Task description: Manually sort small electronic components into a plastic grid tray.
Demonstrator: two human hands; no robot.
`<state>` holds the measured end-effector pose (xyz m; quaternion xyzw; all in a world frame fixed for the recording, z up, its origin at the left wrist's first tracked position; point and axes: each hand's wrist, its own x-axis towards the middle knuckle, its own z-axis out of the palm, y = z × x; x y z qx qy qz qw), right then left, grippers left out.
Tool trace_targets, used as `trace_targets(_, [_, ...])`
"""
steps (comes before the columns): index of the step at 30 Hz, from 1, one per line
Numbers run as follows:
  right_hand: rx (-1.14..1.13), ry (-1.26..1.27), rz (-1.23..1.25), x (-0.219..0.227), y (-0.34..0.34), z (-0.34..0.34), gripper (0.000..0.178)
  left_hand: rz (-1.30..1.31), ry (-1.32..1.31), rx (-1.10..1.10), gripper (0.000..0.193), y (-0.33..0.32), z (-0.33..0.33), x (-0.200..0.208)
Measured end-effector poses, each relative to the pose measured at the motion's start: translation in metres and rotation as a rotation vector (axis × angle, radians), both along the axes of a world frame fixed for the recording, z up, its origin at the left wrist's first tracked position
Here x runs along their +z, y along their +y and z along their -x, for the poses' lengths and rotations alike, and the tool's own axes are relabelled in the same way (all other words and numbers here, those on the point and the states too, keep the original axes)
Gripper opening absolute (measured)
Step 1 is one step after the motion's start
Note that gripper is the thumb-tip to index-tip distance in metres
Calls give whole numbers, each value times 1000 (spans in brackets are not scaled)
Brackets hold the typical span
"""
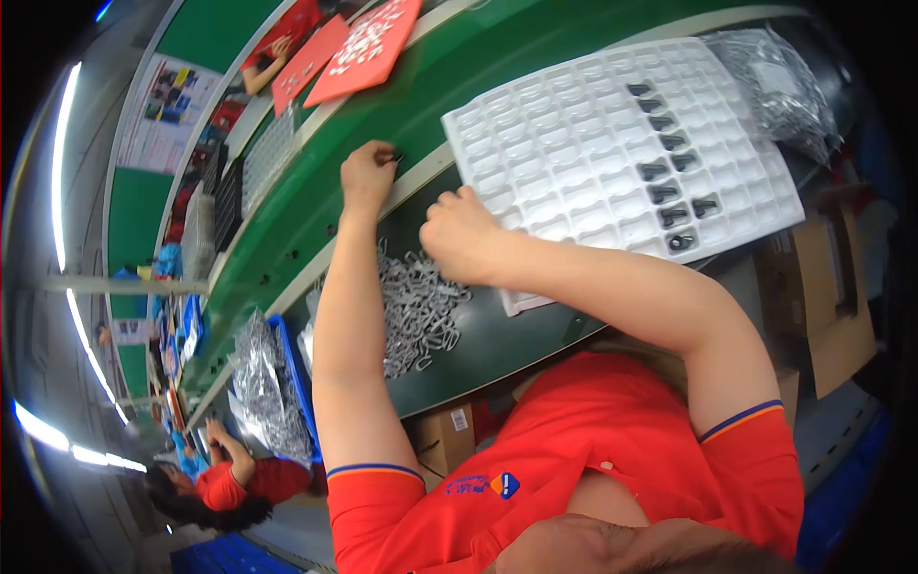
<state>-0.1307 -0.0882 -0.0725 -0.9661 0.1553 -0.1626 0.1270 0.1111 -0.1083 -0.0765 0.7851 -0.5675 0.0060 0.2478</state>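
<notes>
My left hand point(366, 180) reaches out over the green conveyor belt point(316, 170), fingers drawn together at a small black part point(397, 156) that shows only as a dark bit by the fingertips. Closer in, my right hand point(461, 235) is closed beside the left edge of a white plastic tray point(550, 124); whatever its curled fingers hold is hidden. Several black moulded parts point(662, 194) sit in the tray's pockets, right of its middle. Below my right hand, a loose heap of grey loop-shaped pieces point(421, 316) lies on the dark green tabletop point(507, 349).
A clear bag of parts point(779, 86) lies against the tray's far right corner. Small black parts point(293, 254) dot the belt. Red trays point(368, 48) stand across it. To the left, a blue bin point(295, 383) holds bagged parts, near a co-worker in red point(229, 483).
</notes>
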Motion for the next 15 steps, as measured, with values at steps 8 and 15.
trace_targets(8, [92, 72, -105, 8, 5, -14, 20, -80, 189, -211, 25, -51, 88, 57])
trace_targets(15, [-109, -515, -296, -23, -13, -7, 25, -173, 59, -761, 23, -147, 278, 82])
